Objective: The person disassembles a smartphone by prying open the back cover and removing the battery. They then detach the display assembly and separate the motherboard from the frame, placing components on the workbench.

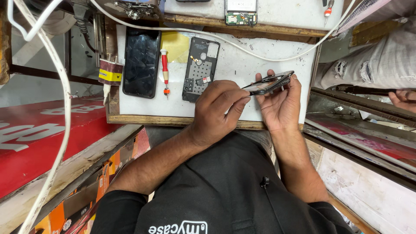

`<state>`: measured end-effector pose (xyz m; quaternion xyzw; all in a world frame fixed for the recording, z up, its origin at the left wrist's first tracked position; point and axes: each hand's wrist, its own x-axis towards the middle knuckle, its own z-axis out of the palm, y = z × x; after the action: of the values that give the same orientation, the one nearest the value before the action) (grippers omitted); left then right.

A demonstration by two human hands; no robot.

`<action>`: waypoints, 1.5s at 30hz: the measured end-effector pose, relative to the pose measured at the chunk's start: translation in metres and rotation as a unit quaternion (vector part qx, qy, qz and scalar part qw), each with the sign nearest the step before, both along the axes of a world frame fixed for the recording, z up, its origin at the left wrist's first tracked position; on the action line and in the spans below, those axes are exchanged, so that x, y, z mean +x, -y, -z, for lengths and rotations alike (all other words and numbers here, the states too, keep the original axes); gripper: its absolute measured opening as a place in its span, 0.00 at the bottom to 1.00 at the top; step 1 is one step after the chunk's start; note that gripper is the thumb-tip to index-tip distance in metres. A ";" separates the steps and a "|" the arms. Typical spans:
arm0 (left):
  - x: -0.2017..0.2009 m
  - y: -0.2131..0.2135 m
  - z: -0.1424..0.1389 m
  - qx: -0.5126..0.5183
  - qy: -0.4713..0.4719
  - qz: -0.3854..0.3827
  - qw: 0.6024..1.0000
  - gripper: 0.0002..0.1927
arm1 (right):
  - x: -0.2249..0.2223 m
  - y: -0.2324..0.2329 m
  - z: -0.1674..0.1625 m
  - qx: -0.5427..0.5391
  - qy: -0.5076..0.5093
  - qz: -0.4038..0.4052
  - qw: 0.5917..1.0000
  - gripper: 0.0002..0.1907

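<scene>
My right hand (281,106) holds a dark phone frame (271,82) edge-on above the white work board (242,60), fingers curled around its far side. My left hand (216,110) is pinched with thumb and forefinger on the frame's left end; whether a small part or tool sits between those fingertips is hidden. An opened phone body (200,69) with exposed parts lies flat on the board just left of my left hand.
A black phone screen (141,63) and a red-handled screwdriver (165,71) lie on the board's left part. A white cable (277,55) crosses the board. A phone with a bare circuit board (241,12) lies on the shelf behind. Another person's knee (372,65) and hand (405,99) are at right.
</scene>
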<state>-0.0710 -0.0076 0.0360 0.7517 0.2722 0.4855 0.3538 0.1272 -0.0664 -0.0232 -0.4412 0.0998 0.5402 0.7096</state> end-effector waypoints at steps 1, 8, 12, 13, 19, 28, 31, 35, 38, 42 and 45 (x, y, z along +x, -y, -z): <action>0.000 -0.002 0.001 0.021 -0.003 0.000 1.000 0.11 | 0.000 0.000 0.001 0.004 0.005 -0.004 1.000 0.24; 0.002 -0.009 -0.001 0.077 -0.045 -0.001 0.996 0.15 | 0.003 0.003 0.003 0.016 0.016 -0.019 1.000 0.24; 0.000 -0.007 -0.008 0.080 -0.092 -0.003 0.993 0.15 | 0.003 0.002 0.003 0.017 0.031 -0.027 0.999 0.25; 0.000 -0.007 -0.010 0.079 -0.101 -0.005 0.992 0.15 | 0.003 0.002 0.002 0.018 0.036 -0.032 0.999 0.25; 0.003 -0.004 -0.014 0.117 -0.148 -0.033 0.982 0.14 | 0.000 0.002 -0.002 0.016 0.061 -0.049 0.997 0.27; 0.007 -0.005 -0.001 0.176 -0.187 -0.129 0.958 0.16 | -0.003 -0.001 -0.004 0.037 0.053 -0.042 0.997 0.26; 0.008 -0.008 0.004 0.182 -0.191 -0.150 0.953 0.18 | -0.004 -0.001 -0.004 0.049 0.050 -0.050 0.996 0.26; 0.004 -0.011 0.009 0.159 -0.172 -0.138 0.962 0.20 | -0.006 0.000 -0.004 0.057 0.048 -0.042 0.996 0.26; -0.004 -0.005 0.011 0.125 -0.141 -0.101 0.977 0.19 | -0.005 0.002 -0.004 0.039 0.083 -0.023 0.996 0.18; -0.014 0.004 0.015 -0.018 -0.112 -0.064 0.991 0.15 | 0.001 0.008 -0.003 0.065 0.148 -0.020 0.987 0.14; -0.024 0.003 0.025 -0.216 -0.113 -0.036 0.969 0.14 | 0.006 0.011 -0.001 0.111 0.179 -0.031 0.977 0.15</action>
<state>-0.0947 -0.0110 0.0110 0.6970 0.4356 0.3395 0.4573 0.1329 -0.0779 -0.0223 -0.4522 -0.1030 0.4822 0.7432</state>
